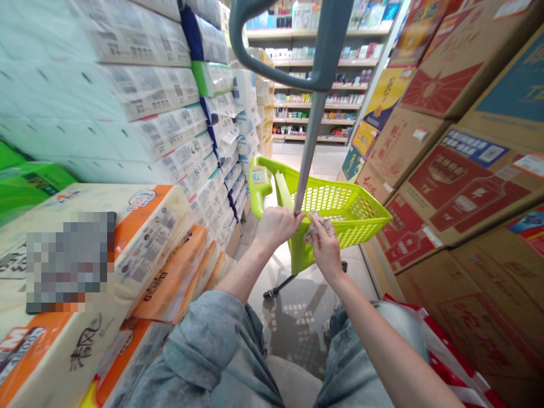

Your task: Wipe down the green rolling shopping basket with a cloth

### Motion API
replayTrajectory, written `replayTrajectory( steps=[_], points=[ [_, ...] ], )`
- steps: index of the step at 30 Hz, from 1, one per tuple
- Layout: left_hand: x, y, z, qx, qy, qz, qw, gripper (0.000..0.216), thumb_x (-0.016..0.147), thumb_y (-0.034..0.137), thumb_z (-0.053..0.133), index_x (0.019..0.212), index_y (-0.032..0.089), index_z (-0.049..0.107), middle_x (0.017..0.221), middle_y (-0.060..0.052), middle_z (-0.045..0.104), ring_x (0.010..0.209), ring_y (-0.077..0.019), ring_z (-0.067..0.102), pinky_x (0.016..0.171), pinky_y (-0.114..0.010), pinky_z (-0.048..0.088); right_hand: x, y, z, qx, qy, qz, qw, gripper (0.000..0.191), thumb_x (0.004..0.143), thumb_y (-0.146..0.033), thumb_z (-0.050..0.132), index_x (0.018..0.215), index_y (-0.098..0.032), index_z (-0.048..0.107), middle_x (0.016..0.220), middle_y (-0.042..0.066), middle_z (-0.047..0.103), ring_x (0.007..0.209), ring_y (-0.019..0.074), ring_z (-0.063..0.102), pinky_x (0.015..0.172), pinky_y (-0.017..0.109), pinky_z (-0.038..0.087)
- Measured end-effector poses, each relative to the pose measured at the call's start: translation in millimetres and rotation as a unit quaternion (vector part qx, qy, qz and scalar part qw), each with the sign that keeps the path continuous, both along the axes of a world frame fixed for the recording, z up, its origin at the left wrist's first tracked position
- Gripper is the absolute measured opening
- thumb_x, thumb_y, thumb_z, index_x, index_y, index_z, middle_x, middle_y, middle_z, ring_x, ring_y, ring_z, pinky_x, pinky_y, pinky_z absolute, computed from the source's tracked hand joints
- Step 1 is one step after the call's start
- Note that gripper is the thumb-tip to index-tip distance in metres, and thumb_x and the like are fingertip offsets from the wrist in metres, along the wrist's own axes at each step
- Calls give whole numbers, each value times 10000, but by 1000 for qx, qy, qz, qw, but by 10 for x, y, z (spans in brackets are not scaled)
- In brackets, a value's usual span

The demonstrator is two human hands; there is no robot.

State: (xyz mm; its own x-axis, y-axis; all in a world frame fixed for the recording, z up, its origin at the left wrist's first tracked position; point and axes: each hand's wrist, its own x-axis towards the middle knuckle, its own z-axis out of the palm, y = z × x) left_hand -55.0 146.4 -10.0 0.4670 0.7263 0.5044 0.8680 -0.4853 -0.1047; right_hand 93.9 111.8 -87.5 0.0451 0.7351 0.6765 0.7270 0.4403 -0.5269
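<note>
A lime green wheeled shopping basket stands on the aisle floor ahead of me. Its grey pull handle rises steeply toward the camera. My left hand is closed around the lower end of that handle. Just right of it, my right hand is closed on a small crumpled cloth or tissue, held against the base of the handle. I cannot see anything inside the basket. My knees in blue jeans fill the bottom of the view.
Stacked packs of tissue paper wall the left side, with orange packs close to my left arm. Cardboard boxes are piled along the right. Store shelves stand at the far end of the narrow glossy aisle.
</note>
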Motion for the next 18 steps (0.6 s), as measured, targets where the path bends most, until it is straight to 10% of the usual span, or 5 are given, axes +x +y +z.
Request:
replayTrajectory(
  steps=[18],
  points=[
    [2,17,-17,16,3,-5,1000,572,944,425,266,708,86,661,657,-137,633,646,-224,611,570,-312,326,-35,41,-116,67,36,4,997,184,837,-177,483,1004,-212,553,1067,84,468,1059,205,488,935,406,434]
  ],
)
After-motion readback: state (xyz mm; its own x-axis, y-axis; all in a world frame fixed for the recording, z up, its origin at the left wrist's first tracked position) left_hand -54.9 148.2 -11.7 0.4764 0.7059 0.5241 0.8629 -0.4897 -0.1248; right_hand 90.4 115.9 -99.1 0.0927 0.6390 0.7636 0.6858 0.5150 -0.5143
